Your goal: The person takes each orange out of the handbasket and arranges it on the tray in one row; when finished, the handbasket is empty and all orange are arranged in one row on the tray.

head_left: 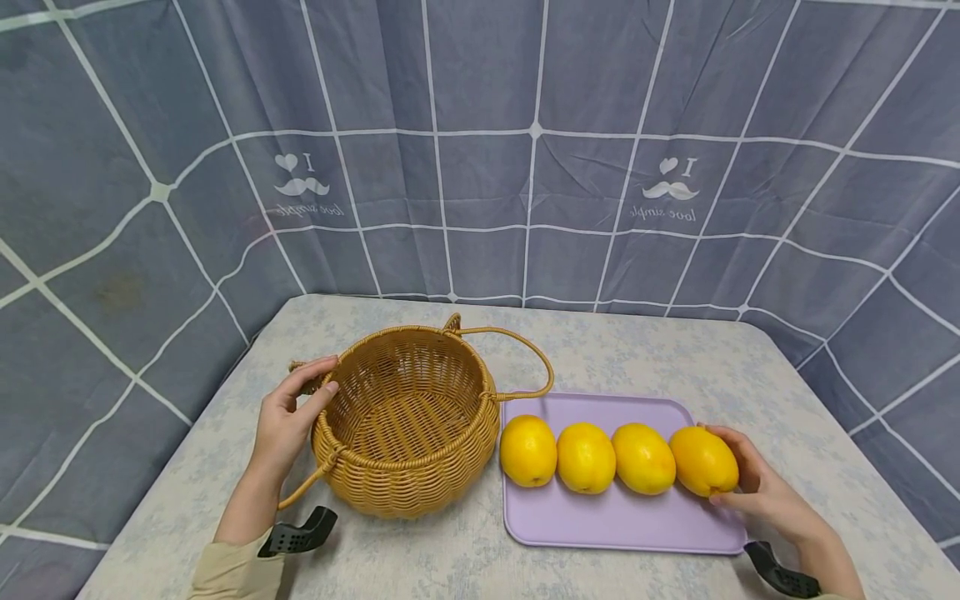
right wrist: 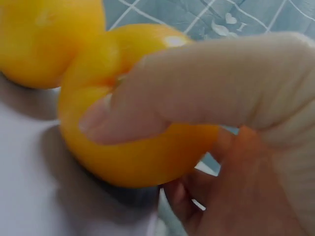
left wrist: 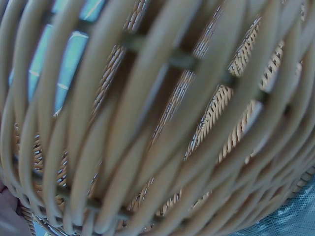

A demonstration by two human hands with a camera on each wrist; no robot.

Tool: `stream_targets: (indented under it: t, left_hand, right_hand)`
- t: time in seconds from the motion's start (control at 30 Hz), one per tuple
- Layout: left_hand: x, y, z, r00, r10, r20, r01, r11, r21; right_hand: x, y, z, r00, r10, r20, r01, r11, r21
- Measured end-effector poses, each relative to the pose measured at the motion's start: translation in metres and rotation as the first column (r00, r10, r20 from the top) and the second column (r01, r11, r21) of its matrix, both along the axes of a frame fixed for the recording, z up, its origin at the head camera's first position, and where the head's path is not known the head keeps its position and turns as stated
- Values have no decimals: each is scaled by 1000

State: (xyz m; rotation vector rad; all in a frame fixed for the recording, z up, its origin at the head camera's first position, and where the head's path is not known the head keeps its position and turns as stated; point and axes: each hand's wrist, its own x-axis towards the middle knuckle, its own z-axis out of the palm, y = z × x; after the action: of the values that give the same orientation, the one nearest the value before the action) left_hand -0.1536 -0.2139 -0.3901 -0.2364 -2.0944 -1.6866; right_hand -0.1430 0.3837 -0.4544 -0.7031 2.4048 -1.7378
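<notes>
A round wicker basket stands left of centre, its inside bare and its handles folded outward. My left hand grips the left side of its rim, thumb over the edge. In the left wrist view the basket's woven wall fills nearly everything. To the right lies a lilac tray with several yellow-orange fruits in a row. My right hand holds the rightmost yellow-orange fruit, its thumb lying across the stem end in the right wrist view.
A pale patterned tabletop lies under everything. A grey-blue curtain with white lines hangs behind and along both sides. One basket handle reaches over the tray's back left corner.
</notes>
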Motion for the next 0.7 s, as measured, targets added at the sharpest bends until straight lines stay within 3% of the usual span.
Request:
stream_targets:
  t: [0.2,0.33,0.53,0.7]
  left_hand:
    - [0,-1,0,1000,1,-2,-1,1000,-9]
    - [1,-1,0,1000,0,-3,0,1000,-27]
    - [2,0,2,1000,14,-4,-14,997,-70]
    - [0,0,3,1000,27,-7,-28,996,-88]
  right_hand:
    - [-2,6,3,988,152,2,-151,983,-101]
    - [-1,7,7,982,188,7,-186,977,-107]
    - [0,6,16,993,114,41,-116,992,40]
    - [-1,3,19,999,44,18,-46,986,160]
